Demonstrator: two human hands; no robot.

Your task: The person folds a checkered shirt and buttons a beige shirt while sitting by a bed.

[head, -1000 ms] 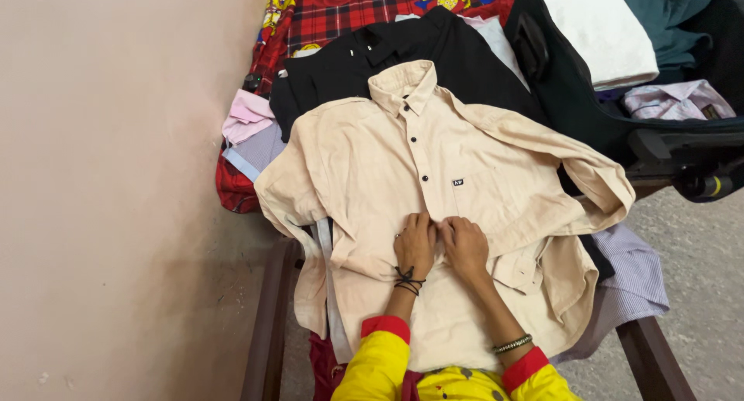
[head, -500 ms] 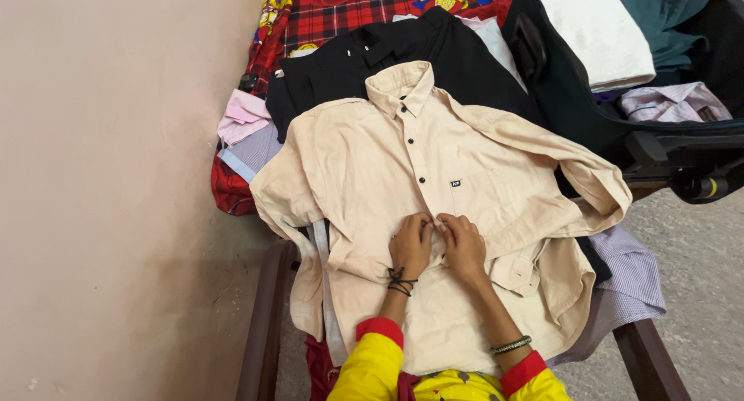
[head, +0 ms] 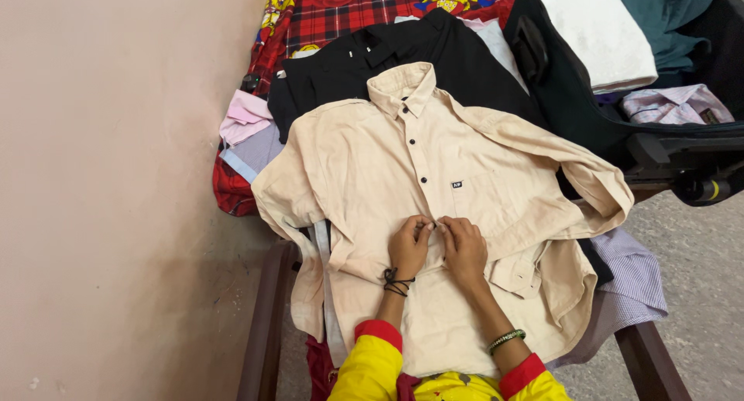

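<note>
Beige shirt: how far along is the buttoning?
Done: the beige shirt lies flat, front up, on the black shirt, and its upper buttons look fastened. In hand: the left hand and right hand meet at the placket mid-shirt, fingertips pinching it. Left: the placket below the hands, hidden by the arms, and the sleeves, spread loose and unfolded.

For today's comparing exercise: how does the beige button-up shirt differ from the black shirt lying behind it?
The beige button-up shirt lies on top, fully spread; the black shirt sits beneath, mostly covered. The beige one has dark buttons, the black one pale ones. Both hands, left hand and right hand, pinch the beige placket; the black is untouched. Both are collared.
</note>
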